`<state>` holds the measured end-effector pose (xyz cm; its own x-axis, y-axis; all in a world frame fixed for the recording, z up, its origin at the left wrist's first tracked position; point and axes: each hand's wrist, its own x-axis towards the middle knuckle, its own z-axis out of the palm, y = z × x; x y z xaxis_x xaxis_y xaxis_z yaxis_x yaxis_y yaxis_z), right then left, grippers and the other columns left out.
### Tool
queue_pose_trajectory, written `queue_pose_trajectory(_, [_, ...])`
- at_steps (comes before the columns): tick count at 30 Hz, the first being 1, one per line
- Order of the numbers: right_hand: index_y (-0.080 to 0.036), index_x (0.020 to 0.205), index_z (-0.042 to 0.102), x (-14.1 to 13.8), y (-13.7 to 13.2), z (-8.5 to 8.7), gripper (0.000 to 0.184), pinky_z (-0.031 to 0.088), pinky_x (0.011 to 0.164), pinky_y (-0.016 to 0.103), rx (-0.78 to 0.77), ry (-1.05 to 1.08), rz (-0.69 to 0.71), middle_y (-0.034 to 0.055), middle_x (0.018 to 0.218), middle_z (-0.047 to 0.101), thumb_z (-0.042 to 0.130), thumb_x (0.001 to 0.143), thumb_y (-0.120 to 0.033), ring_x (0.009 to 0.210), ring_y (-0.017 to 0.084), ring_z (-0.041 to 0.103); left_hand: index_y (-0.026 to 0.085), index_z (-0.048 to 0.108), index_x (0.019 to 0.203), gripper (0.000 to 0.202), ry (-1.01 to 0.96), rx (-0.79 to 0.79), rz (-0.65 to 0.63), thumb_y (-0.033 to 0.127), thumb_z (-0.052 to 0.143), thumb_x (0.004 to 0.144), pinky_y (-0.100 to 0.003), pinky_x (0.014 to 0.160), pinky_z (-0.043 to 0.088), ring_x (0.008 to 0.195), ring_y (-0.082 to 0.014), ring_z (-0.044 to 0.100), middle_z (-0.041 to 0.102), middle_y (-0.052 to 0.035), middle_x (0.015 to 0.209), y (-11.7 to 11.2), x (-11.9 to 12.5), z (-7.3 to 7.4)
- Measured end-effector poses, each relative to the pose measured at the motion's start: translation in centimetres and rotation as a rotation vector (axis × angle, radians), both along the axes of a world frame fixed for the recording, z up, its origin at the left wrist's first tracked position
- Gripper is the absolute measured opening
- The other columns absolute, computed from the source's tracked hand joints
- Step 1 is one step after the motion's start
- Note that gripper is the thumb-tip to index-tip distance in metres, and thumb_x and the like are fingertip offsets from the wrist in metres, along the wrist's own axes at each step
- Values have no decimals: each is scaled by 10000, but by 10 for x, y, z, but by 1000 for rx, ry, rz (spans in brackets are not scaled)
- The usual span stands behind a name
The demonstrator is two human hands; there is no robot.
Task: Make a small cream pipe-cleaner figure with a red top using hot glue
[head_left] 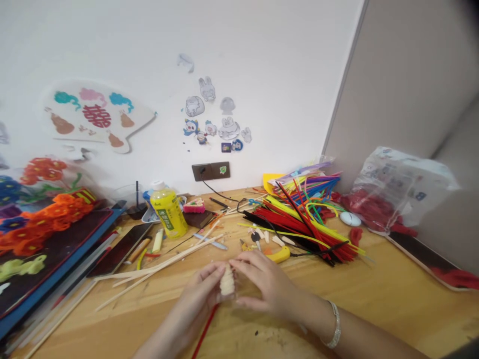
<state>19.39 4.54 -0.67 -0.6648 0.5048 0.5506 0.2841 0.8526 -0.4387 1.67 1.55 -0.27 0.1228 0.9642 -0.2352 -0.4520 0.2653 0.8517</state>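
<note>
My left hand (200, 289) is closed around a small cream-coloured piece with ridges across it (227, 281), pressing its thumb along the upper side. My right hand (265, 284) curves in from the right, index fingertip at the top of the piece and thumb near its lower end. A reddish bit shows between the piece and the right fingers, too small to make out. Below the left hand, a thin red pipe cleaner (205, 331) runs down toward the bottom edge; its upper end is hidden by the hands.
A pile of coloured pipe cleaners (299, 219), a yellow-handled tool (280, 255) and keys (256, 238) lie beyond my hands. Left of them are thin wooden strips (164, 267), a yellow drink bottle (168, 214), a dark phone-like slab (121, 249) and orange pipe-cleaner flowers (48, 224).
</note>
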Motion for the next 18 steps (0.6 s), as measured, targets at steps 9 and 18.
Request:
queue_pose_trajectory(9, [-153, 1219, 461, -17, -24, -5, 395, 347, 953, 301, 246, -397, 234, 73, 1293, 491, 503, 874, -340, 1109, 196, 457, 131, 633, 816, 74, -6, -58, 198, 111, 564, 798, -278, 613, 557, 593, -149, 661, 682, -38, 646, 31, -37, -13])
queue_pose_trajectory(18, [-191, 996, 565, -27, -25, -24, 164, 379, 745, 257, 330, -486, 214, 3, 934, 619, 487, 897, -297, 874, 158, 499, 151, 605, 737, 164, -166, -35, 119, 193, 488, 845, -194, 401, 444, 314, -67, 438, 484, 65, 422, 31, -39, -6])
